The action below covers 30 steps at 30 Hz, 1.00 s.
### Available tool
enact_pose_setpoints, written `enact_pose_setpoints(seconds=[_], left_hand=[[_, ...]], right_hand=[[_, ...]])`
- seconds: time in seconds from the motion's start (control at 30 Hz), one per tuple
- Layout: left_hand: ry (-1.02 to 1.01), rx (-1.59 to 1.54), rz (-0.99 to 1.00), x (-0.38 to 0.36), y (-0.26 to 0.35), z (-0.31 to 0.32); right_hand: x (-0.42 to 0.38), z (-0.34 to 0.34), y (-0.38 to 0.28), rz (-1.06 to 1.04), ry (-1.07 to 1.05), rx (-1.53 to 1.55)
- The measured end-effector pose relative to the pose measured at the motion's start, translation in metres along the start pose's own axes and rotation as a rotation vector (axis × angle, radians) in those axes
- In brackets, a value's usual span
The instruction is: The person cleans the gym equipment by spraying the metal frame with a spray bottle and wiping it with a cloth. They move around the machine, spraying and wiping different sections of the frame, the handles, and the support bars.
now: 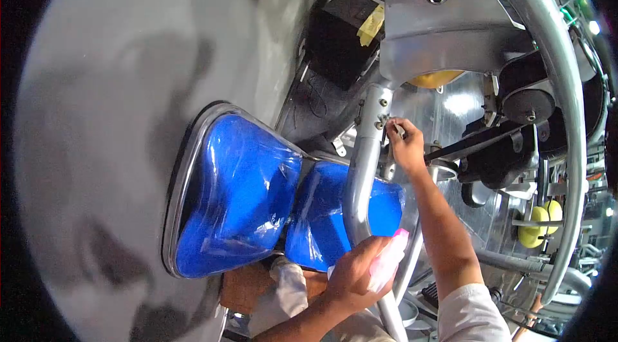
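My left hand (358, 271) is closed around a pink-and-white object (388, 261), perhaps a cloth or packet, beside the lower part of a bent grey metal tube (362, 194). Farther up, my right hand (407, 147) has its fingers pinched together against the side of the tube's bolted joint (375, 110). What those fingers hold is too small to tell. Several bolts show on the joint. Behind the tube is a chair with a blue, plastic-covered backrest (238, 194) and a blue seat (322, 216).
A large curved metal tube (570, 104) arcs down the right side. Grey sheet metal (450, 39) stands above the joint, near a dark box (338, 39) with yellow tape (371, 25). Black padded parts (496, 155) and yellow-green round objects (541, 223) are at right.
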<state>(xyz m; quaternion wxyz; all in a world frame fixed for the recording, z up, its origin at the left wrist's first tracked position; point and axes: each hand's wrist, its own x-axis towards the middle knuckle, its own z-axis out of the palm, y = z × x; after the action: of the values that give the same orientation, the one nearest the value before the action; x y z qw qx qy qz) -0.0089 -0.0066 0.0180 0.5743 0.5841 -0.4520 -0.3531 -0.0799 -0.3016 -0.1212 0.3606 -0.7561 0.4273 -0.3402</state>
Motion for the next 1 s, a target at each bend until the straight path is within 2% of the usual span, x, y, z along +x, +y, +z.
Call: enact_pose_setpoints(seconds=[0.1,0.23,0.37,0.43,0.47,0.53,0.63,0.67,0.7,0.77,0.83,0.87,0.9,0.97,1.0], left_hand=[[-0.039,-0.007,-0.056,-0.009,0.0,0.0],[-0.005,-0.004,-0.062,-0.014,-0.002,-0.006],[0.04,-0.002,-0.028,-0.016,-0.002,-0.015],[0.034,0.025,0.028,-0.008,0.001,-0.022],[0.058,0.105,0.119,-0.001,0.004,-0.023],[0.096,-0.001,0.07,0.002,0.002,-0.017],[0.123,-0.072,0.041,0.003,0.005,-0.006],[0.122,-0.088,0.041,0.003,0.007,0.0],[0.123,-0.104,0.036,0.001,0.008,0.007],[0.074,-0.043,0.014,-0.008,0.007,0.014],[0.037,-0.011,-0.056,-0.016,0.008,0.015],[0.027,-0.009,-0.105,-0.016,0.009,0.015],[0.021,-0.008,-0.151,-0.017,0.009,0.013],[0.13,0.096,-0.027,-0.015,-0.004,0.01],[0.162,0.046,-0.064,-0.014,-0.013,0.008]], right_hand=[[0.034,0.009,0.025,-0.135,0.088,-0.067],[0.07,0.028,0.031,0.004,0.262,0.034],[0.011,0.012,0.006,-0.021,0.129,0.012],[-0.022,0.006,0.009,0.062,0.061,0.092],[-0.037,-0.001,0.008,0.115,0.021,0.084],[-0.059,-0.013,-0.002,0.221,-0.065,0.069],[-0.051,-0.009,0.001,0.376,0.146,0.29],[-0.04,-0.002,0.012,0.198,0.282,0.133],[-0.032,0.0,-0.012,0.251,0.268,0.162],[-0.032,0.014,-0.021,0.127,0.123,0.151],[-0.047,0.013,-0.035,0.144,0.104,0.082],[-0.055,0.001,-0.021,0.087,-0.076,0.092],[-0.07,-0.005,-0.019,-0.13,-0.125,0.0],[-0.112,-0.025,-0.025,-0.072,-0.27,-0.066],[-0.131,-0.03,-0.029,-0.144,-0.24,-0.08]])
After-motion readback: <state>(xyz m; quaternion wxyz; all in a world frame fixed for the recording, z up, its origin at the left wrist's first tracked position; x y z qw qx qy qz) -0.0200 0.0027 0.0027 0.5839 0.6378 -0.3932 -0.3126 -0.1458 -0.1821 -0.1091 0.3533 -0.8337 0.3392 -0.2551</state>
